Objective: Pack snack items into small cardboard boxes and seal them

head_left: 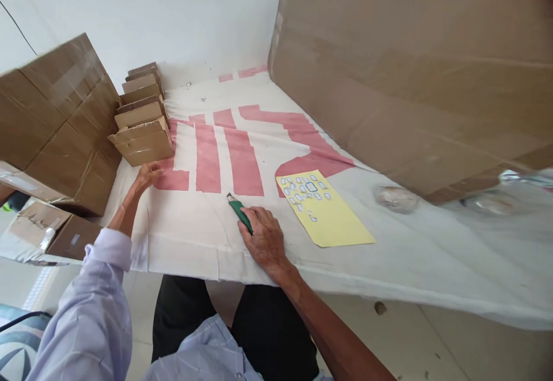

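My right hand (265,241) rests on the table near its front edge, fingers closed over a green utility knife (239,212). The knife lies low against the cloth, its tip pointing away and to the left. Further left, my left hand (148,176) is beside the lower front edge of the nearest small cardboard box (144,143), fingers loosely bent and apart. Whether its fingertips touch the box I cannot tell. Several more small open boxes (140,90) stand in a row behind that one. Right of the knife lies a yellow sheet (332,219) with small pale stickers on it.
A white cloth with red print (207,162) covers the table. One large carton (64,121) stands at the left, with a smaller box (60,228) in front of it. A huge carton (415,70) fills the right, with a clear-wrapped bundle (396,198) at its base.
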A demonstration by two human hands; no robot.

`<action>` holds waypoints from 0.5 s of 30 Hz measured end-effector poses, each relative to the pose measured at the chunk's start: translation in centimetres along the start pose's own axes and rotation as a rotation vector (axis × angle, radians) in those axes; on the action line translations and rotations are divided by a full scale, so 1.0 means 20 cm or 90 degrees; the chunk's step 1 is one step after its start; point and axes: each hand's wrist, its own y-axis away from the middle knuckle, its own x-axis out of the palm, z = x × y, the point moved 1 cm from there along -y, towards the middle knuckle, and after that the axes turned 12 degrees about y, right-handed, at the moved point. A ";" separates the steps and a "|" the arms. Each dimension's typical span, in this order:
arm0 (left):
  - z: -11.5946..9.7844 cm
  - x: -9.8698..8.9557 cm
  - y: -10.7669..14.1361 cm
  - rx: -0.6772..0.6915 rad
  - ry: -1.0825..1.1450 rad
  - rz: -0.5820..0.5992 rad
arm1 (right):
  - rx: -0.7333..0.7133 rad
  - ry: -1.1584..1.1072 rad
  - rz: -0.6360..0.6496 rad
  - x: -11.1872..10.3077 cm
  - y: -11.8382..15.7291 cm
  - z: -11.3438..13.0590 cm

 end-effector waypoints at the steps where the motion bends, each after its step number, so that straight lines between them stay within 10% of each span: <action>1: -0.02 0.00 0.10 0.007 -0.005 0.003 | -0.003 -0.006 0.000 0.00 0.00 0.00; 8: -0.09 -0.18 1.01 0.107 -0.100 -0.149 | -0.027 0.015 -0.033 0.03 0.06 -0.04; 15: 0.07 -0.77 1.43 0.111 -0.260 -0.536 | -0.048 0.032 -0.027 0.06 0.08 -0.07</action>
